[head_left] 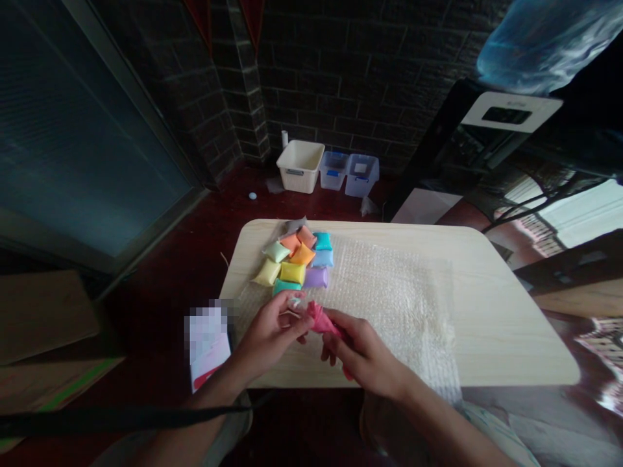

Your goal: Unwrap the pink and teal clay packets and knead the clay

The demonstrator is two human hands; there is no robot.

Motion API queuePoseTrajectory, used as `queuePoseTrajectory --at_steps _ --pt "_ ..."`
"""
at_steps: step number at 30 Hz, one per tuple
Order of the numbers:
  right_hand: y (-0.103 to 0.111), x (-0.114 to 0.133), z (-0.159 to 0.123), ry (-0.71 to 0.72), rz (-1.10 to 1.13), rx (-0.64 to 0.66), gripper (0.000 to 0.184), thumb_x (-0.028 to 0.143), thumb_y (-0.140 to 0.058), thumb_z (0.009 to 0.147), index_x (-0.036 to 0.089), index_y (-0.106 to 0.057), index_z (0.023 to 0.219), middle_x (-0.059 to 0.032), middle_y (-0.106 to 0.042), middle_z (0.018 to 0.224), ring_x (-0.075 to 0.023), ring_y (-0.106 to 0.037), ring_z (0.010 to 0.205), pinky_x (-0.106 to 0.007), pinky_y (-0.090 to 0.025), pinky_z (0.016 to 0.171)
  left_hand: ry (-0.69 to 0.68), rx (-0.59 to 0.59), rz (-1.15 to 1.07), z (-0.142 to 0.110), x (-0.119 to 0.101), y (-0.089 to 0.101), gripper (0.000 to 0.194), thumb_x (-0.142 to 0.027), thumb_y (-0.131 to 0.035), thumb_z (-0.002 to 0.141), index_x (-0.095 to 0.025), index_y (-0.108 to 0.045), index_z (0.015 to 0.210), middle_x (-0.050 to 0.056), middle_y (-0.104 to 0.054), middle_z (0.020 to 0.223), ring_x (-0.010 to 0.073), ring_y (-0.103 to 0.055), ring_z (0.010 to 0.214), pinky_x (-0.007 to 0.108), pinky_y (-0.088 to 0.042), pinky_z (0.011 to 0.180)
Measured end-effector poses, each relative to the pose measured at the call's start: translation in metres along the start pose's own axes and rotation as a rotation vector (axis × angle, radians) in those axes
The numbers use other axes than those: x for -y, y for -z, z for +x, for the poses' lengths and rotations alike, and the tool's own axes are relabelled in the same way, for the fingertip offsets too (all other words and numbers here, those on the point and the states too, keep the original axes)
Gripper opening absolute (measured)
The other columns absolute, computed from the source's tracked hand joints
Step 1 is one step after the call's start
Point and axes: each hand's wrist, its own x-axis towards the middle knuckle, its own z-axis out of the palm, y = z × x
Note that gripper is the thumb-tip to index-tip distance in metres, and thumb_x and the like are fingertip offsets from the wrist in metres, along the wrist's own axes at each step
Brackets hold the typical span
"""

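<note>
Both of my hands are over the table's front edge. My right hand (pixel 357 347) is closed around a soft pink-red lump (pixel 318 319), which looks like modelling clay and sticks out towards the left. A little of the same colour shows below the fingers. My left hand (pixel 277 324) pinches a small clear plastic wrapper (pixel 296 302) with a whitish spot, and its thumb tip reaches the pink-red lump. Just beyond the hands lies a group of small pillow-shaped packets, including a yellow packet (pixel 293 272), a purple packet (pixel 316 277) and a teal packet (pixel 286 287).
Bubble wrap (pixel 394 298) covers the middle of the pale wooden table (pixel 506 292). On the floor behind stand a white basket (pixel 300 167) and two clear bins (pixel 361 175). A water dispenser (pixel 496 117) rises at the right, cardboard boxes (pixel 43 324) at the left.
</note>
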Motion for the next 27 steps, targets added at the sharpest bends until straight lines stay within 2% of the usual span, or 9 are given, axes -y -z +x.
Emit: queuePoseTrajectory --at_steps 3,5,8,13,19,22,27 --pt "0.001 -0.004 0.001 -0.012 0.088 0.04 0.03 0.029 -0.05 0.106 0.016 -0.062 0.131 -0.0062 -0.072 0.092 -0.0152 -0.068 0.073 -0.027 -0.056 0.065 0.036 -0.019 -0.044 0.001 0.001 0.003 0.031 -0.041 -0.079 0.086 -0.013 -0.067 0.093 0.004 -0.068 0.082 0.0115 -0.06 0.064 0.021 -0.05 0.056" --pt "0.001 -0.007 0.001 -0.016 0.118 0.036 0.033 0.032 -0.051 0.106 0.016 -0.062 0.133 -0.0091 -0.074 0.1 -0.0169 -0.071 0.076 -0.029 -0.059 0.065 0.086 -0.043 -0.061 0.001 0.001 0.004 0.032 -0.043 -0.078 0.086 -0.012 -0.067 0.082 0.002 -0.065 0.071 0.011 -0.057 0.059 0.021 -0.048 0.054" --pt "0.002 -0.01 0.002 -0.032 0.091 -0.023 0.035 0.038 -0.055 0.104 0.015 -0.066 0.129 -0.0107 -0.075 0.099 -0.0187 -0.073 0.079 -0.03 -0.06 0.066 0.122 -0.05 -0.076 -0.001 0.0 0.004 0.032 -0.043 -0.077 0.086 -0.012 -0.07 0.084 0.002 -0.064 0.067 0.0119 -0.056 0.058 0.022 -0.046 0.051" --pt "0.005 -0.012 0.001 -0.082 0.055 -0.076 0.038 0.044 -0.06 0.101 0.013 -0.072 0.119 -0.0081 -0.075 0.08 -0.0159 -0.07 0.067 -0.026 -0.056 0.058 0.082 -0.053 -0.003 -0.003 -0.002 0.002 0.033 -0.045 -0.072 0.088 -0.012 -0.071 0.083 0.001 -0.061 0.063 0.0115 -0.053 0.053 0.021 -0.042 0.047" --pt "0.007 -0.017 0.004 -0.214 0.06 -0.131 0.041 0.054 -0.059 0.099 0.015 -0.069 0.094 -0.0002 -0.065 0.058 -0.0093 -0.055 0.04 -0.018 -0.04 0.037 -0.059 -0.178 0.44 -0.006 -0.004 0.002 0.045 -0.049 -0.056 0.098 -0.018 -0.059 0.064 -0.002 -0.054 0.053 0.0122 -0.05 0.048 0.023 -0.038 0.049" --pt "0.008 -0.016 0.006 -0.239 0.121 -0.114 0.043 0.056 -0.061 0.096 0.014 -0.068 0.09 -0.0008 -0.065 0.057 -0.0091 -0.054 0.039 -0.018 -0.04 0.036 -0.102 -0.193 0.528 -0.006 -0.004 0.001 0.049 -0.049 -0.052 0.099 -0.02 -0.057 0.061 -0.001 -0.055 0.054 0.0136 -0.053 0.052 0.024 -0.039 0.052" --pt "0.007 -0.022 0.007 -0.234 0.233 -0.109 0.036 0.048 -0.077 0.086 0.014 -0.065 0.094 -0.0039 -0.071 0.071 -0.0121 -0.064 0.052 -0.02 -0.047 0.043 -0.046 -0.163 0.456 -0.002 0.002 0.0 0.055 -0.056 -0.05 0.099 -0.022 -0.049 0.055 -0.001 -0.052 0.049 0.0147 -0.054 0.048 0.026 -0.04 0.052"
